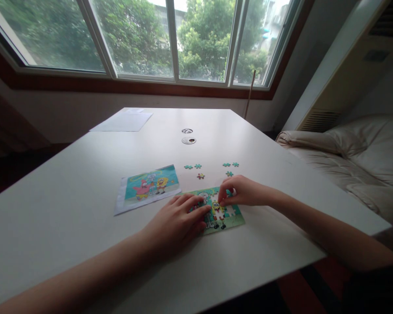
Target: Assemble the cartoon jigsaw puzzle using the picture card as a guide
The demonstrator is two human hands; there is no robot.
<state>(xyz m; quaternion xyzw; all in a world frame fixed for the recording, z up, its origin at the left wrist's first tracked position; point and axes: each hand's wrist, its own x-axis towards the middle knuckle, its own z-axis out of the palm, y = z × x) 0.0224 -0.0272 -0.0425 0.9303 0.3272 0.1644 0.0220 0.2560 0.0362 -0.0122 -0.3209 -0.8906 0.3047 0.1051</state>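
Observation:
A cartoon jigsaw puzzle lies on the white table, with white gaps among its joined pieces on the right side. My left hand rests flat over the puzzle's left part, fingers stretched out, and hides that part. My right hand is bent down at the puzzle's upper right, thumb and fingertips closed on a yellow jigsaw piece with a cartoon face. Beyond the puzzle lie several loose pieces, among them a yellow and red one and a green one.
A printed cartoon picture sheet lies left of the puzzle on the table. Two round flat items and white paper are farther back. A pale sofa stands to the right, and a window is behind the table.

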